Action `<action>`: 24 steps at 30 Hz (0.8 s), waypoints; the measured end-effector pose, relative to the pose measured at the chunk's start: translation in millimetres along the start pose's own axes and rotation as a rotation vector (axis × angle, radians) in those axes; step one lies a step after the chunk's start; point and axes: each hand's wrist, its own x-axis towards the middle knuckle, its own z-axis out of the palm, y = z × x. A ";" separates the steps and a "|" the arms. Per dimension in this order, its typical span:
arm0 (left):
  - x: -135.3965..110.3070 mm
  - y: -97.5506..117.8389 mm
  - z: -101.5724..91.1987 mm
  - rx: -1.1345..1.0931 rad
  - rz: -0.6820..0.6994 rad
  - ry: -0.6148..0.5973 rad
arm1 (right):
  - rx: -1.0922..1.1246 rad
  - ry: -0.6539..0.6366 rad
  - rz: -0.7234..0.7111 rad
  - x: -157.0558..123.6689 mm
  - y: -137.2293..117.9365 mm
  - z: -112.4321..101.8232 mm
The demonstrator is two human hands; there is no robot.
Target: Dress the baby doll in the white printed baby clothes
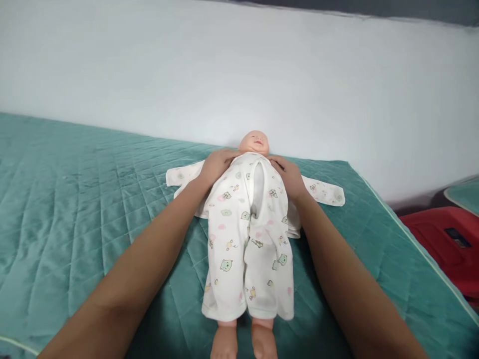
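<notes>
A baby doll (pixel 254 142) lies on its back, its head near the wall and its bare feet toward me. White printed baby pants (pixel 228 234) with an open crotch slit cover its legs and reach up over the torso to just below the chin. Under them a matching white top (pixel 324 192) spreads its sleeves to both sides. My left hand (pixel 220 163) is closed on the upper left edge of the pants beside the doll's neck. At the upper right edge, my right hand (pixel 289 175) grips the pants likewise. The fingertips of both hands are partly hidden by the cloth.
A green quilted cover (pixel 93 189) lies under the doll, with its piped edge (pixel 404 224) running down the right side. Behind stands a white wall (pixel 232 75). Beyond the right edge, lower down, is a red plastic object (pixel 445 244).
</notes>
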 end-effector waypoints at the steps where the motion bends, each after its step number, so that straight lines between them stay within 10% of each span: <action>1: -3.4 -0.5 0.0 0.031 0.012 0.013 | -0.003 -0.003 -0.006 -2.8 -0.7 -0.7; 24: -65.4 -11.0 1.1 0.425 0.068 0.059 | -0.101 0.266 0.198 -52.6 2.7 0.7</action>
